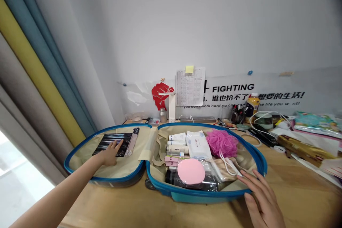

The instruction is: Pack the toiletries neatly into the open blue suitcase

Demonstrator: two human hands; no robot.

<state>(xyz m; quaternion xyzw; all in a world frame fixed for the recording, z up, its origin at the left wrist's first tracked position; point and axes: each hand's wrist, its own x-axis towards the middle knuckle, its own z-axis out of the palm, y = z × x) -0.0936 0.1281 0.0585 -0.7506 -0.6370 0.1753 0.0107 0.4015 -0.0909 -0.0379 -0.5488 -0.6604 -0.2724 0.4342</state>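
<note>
At 9 o'clock of the open blue-rimmed suitcase, left hand spread flat on a black striped packet, no pinch. At 4 o'clock, right hand spread over the rim, pinching nothing. Hazard: uneven pressure on the rim, with possible tipping of the shell and spillage of the loose pink round sponge.

Right hand cut off at bottom edge

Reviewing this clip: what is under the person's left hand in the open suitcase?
The left hand has its fingers on a flat black packet, with the palm over beige lining. The packet's edge beneath the palm is covered and cannot be seen.
</note>
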